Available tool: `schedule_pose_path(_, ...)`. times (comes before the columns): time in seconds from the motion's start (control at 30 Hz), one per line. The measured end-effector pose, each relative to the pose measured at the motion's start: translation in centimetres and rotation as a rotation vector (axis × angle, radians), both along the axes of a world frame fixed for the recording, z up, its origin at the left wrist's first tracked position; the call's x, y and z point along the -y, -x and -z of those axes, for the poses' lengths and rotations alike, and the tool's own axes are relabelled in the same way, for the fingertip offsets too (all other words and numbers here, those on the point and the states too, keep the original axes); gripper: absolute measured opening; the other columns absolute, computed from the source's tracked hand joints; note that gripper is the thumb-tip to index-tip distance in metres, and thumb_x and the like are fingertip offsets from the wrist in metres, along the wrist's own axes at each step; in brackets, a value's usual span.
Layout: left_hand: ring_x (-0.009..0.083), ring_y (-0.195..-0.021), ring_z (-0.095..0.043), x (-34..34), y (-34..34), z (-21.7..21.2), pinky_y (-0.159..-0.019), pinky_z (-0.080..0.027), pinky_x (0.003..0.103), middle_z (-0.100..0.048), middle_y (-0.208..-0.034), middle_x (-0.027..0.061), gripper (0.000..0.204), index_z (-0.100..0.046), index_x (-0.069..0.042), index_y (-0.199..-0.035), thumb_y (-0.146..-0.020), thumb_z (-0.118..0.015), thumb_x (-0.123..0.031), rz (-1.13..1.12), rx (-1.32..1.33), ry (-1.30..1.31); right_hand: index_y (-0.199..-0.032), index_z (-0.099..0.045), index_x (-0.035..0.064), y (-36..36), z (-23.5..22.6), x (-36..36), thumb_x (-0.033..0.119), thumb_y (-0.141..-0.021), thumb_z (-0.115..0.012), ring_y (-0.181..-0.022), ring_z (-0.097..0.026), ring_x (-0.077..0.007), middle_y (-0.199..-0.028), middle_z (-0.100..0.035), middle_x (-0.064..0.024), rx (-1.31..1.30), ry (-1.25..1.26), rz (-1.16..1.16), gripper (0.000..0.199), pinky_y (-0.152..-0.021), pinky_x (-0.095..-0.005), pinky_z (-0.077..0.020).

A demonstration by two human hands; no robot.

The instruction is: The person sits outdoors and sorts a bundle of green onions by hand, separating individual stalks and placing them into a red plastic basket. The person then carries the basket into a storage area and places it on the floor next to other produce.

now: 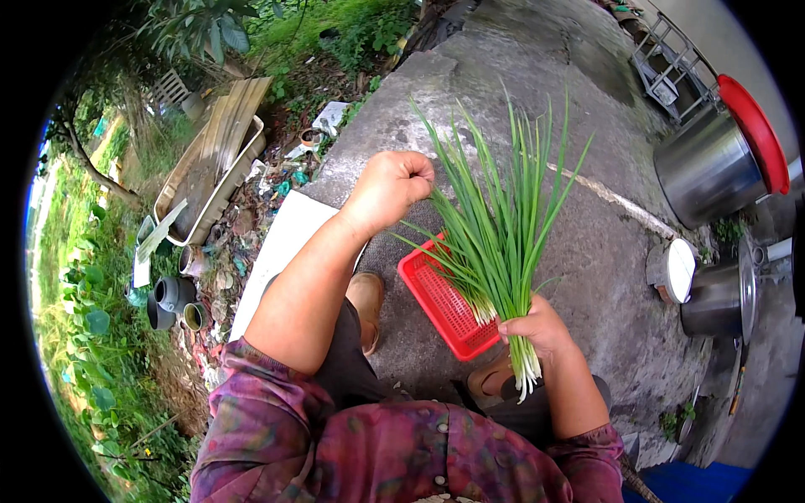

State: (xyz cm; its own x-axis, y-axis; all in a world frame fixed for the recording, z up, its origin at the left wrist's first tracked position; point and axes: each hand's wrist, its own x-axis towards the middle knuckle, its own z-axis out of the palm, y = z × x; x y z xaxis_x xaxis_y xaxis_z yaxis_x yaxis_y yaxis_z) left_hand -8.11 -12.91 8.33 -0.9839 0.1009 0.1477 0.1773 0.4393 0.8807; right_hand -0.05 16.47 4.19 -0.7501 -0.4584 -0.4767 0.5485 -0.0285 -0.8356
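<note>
My right hand (541,327) is wrapped round a bunch of green onions (511,235) just above the white root ends. Their long green leaves fan out upward and away from me. To the left of the leaves, my left hand (390,186) is raised with its fingers curled closed. Whatever it may pinch is hidden by the fingers. Below the bunch, a red plastic basket (436,317) with a perforated bottom sits on the ground between my feet. More green onions (475,300) lie in it, partly covered by the held bunch.
Grey concrete (545,84) spreads ahead. A white board or sheet (281,243) lies by my left leg. Beyond it are littered soil, pots (174,293) and an old tub (226,197). On the right stand large metal pots (708,168), a red lid (750,126) and a metal rack (671,63).
</note>
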Motion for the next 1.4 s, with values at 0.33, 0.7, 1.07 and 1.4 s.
schedule_pose_path(0.33,0.0297,-0.118,-0.046,19.9,-0.1,1.8,-0.097,-0.039,0.044,-0.041,-0.132,0.0212,0.067,-0.015,0.0,-0.141,-0.094,-0.046,-0.036,-1.064,-0.16,-1.407,-0.1,-0.055,-0.0013,-0.1,-0.3,-0.6,-0.002,-0.06,-0.066,-0.057,-0.055,-0.0182,-0.069,-0.057,-0.0083,0.021,0.06,0.013,0.041,-0.052,-0.0304,-0.0451)
schedule_pose_path(0.7,0.0158,-0.081,-0.063,5.7,1.0,1.3,-0.073,-0.049,0.027,-0.066,-0.09,0.0076,0.014,-0.066,-0.002,-0.096,-0.083,-0.063,-0.006,-0.245,-0.2,-0.362,-0.102,-0.054,-0.0016,1.0,0.0,-0.3,0.001,-0.06,-0.071,-0.053,-0.055,-0.0213,-0.065,-0.056,-0.011,0.098,0.151,0.01,0.045,-0.052,-0.0331,-0.0445)
schedule_pose_path(1.07,0.0255,-0.083,-0.058,2.0,0.2,-1.2,-0.072,-0.047,0.033,-0.061,-0.088,0.009,0.024,-0.066,-0.007,-0.094,-0.07,-0.068,-0.001,-0.278,-0.776,0.286,-0.103,-0.055,-0.0007,0.6,-0.2,-1.0,-0.001,-0.061,-0.068,-0.059,-0.056,-0.0176,-0.073,-0.057,-0.0073,0.052,0.045,-0.016,0.044,-0.055,-0.0298,-0.046)
schedule_pose_path(1.4,0.0276,-0.098,-0.052,1.4,0.0,-0.7,-0.084,-0.043,0.036,-0.055,-0.106,0.0101,0.05,-0.062,-0.014,-0.112,-0.065,-0.071,0.001,-0.228,-0.557,0.389,-0.109,-0.053,0.0005,0.1,0.0,-0.8,-0.007,-0.062,-0.063,-0.069,-0.058,-0.0142,-0.084,-0.06,-0.0043,-0.046,-0.095,-0.042,0.049,-0.06,-0.0272,-0.0471)
